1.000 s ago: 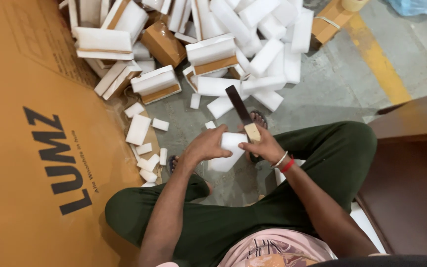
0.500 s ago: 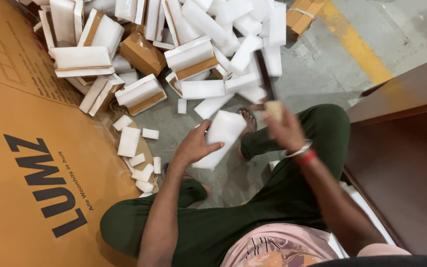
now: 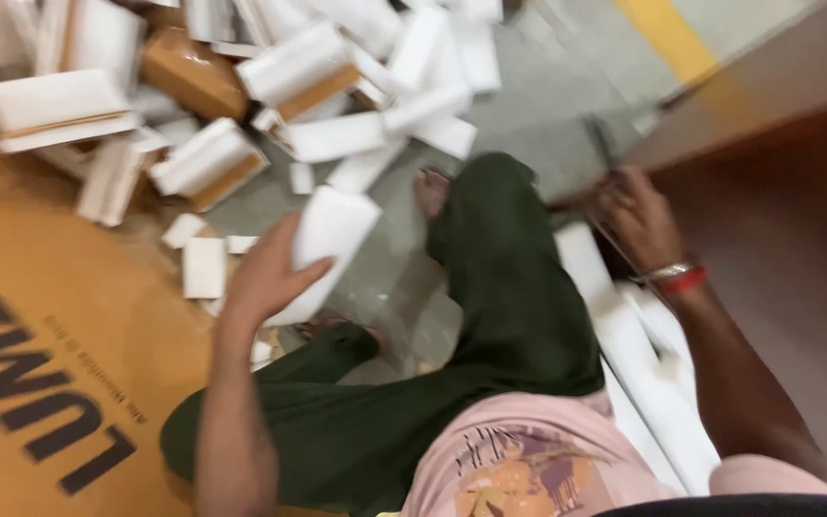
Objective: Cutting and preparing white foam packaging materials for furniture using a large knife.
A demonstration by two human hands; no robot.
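Head view shows the left hand (image 3: 265, 273) gripping a white foam block (image 3: 327, 239) above the grey floor (image 3: 528, 86), near a pile of white foam pieces (image 3: 337, 86). Well apart, the right hand (image 3: 638, 220) clasps a dark-bladed tool (image 3: 603, 144), blurred.

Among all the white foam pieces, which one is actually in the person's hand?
The flat white foam block gripped by the left hand, raised above the floor; the other pieces lie loose in the pile beyond.

White foam block (image 3: 329, 241): flat rectangular slab, tilted, held above floor. Dark-bladed knife (image 3: 603, 146): blurred, raised, off to right.
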